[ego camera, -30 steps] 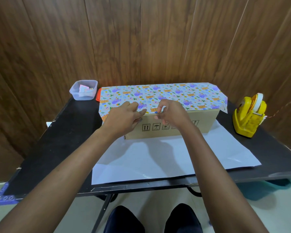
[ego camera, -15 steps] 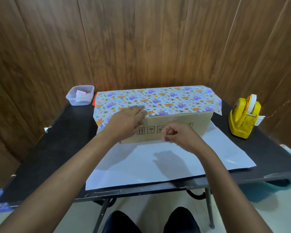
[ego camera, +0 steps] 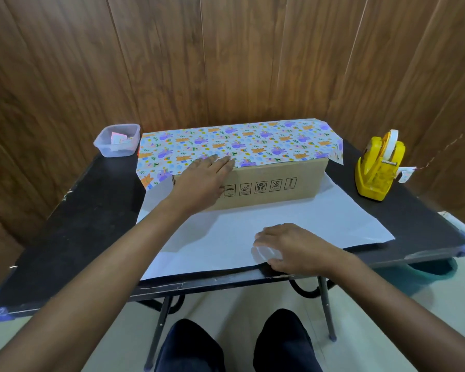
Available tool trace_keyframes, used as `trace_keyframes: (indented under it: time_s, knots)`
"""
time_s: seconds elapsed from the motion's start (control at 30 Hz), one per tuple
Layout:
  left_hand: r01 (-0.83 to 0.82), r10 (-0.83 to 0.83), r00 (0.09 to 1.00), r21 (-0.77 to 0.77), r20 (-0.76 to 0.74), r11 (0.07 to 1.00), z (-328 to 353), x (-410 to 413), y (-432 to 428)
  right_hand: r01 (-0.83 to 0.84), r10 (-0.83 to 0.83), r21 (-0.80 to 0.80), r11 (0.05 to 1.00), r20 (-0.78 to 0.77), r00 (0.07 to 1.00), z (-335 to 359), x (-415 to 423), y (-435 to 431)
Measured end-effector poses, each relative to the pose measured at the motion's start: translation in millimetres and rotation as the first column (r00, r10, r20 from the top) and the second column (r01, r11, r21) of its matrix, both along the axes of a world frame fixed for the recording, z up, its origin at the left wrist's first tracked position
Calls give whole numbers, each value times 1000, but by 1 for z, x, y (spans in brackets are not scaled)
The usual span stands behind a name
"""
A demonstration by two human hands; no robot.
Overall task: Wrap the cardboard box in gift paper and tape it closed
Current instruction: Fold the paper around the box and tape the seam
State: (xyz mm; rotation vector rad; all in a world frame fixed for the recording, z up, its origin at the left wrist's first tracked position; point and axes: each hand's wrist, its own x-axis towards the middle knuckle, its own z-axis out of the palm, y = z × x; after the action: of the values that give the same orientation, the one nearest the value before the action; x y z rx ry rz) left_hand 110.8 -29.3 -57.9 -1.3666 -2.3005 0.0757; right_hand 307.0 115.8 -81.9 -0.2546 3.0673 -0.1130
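Cardboard box (ego camera: 274, 186): far flap of gift paper (ego camera: 226, 146) over top, L hand (ego camera: 202, 181) fingers flat pinning it; R hand (ego camera: 293, 248) fingers loose on near flap; front, ends, taping pending.

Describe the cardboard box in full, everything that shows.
The box is long, brown cardboard, lying lengthwise on the white underside of the gift paper, on a black table. Its front face is bare, with a row of black handling symbols. A patterned flap of the paper covers its top. The left hand lies flat over its front top edge, near the left end.
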Motion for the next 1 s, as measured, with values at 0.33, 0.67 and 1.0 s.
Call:
trace_keyframes:
  time_s: [0.33,0.67,1.0]
  knots:
    - [85,-78,981,32,-176,996,0,0,6,5,72,213,977,-353,933,-25,6,-5]
    - [-44,42,984,-9,-173,999,-1,3,12,20,98,271,962,-415,904,-15,7,-14]
    - [29,-73,753,79,654,996,76,-25,16,211,-129,167,963,-403,906,80,-49,-7]
